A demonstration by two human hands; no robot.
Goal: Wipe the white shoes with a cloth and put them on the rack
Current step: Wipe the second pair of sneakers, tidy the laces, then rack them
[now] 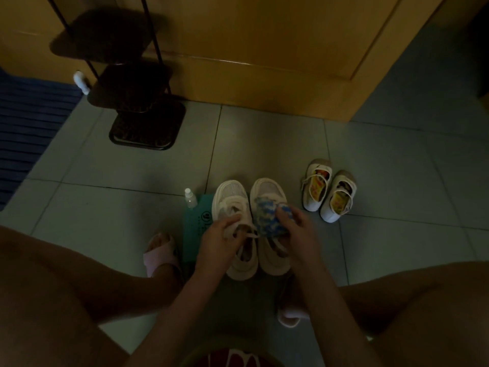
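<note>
Cloth (265,216) in right grip (299,232), shoe (229,194) in left (219,235)

tiled floor (132,207) | rack (146,128) | spray bottle (190,198) | white shoes (230,192) | strap shoes (338,197) | blue mat (29,123)

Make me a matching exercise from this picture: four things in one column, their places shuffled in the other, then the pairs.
Things
1. cloth
2. spray bottle
3. rack
4. strap shoes

Places
A. against the wooden panel, far left
B. in the right hand, on the right sneaker
C. on the tiles, right of both sneakers
D. upright beside the left sneaker, which the left hand grips

Pairs: 1-B, 2-D, 3-A, 4-C
</note>
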